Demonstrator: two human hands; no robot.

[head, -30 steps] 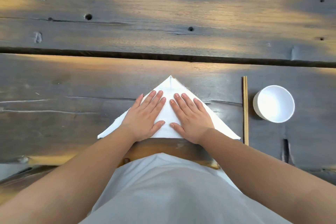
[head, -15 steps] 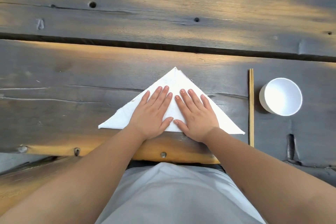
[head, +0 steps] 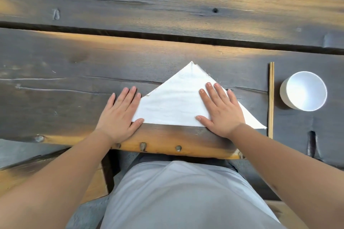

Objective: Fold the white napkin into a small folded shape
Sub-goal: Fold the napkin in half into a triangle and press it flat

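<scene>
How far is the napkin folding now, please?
Done: the white cloth napkin already lies folded into a triangle on the dark wooden table. In hand: the left hand and right hand press flat on its two sides. Left: it is still large, so the smaller folds are not yet made.

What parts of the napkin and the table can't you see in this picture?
Head view only:
- The napkin's left corner, covered by the left hand.
- Some of its right side, under the right hand.
- How many layers it has: only the top shows.
- The table runs off the picture's edges.
- The cup's base, hidden by its own wall.
</scene>
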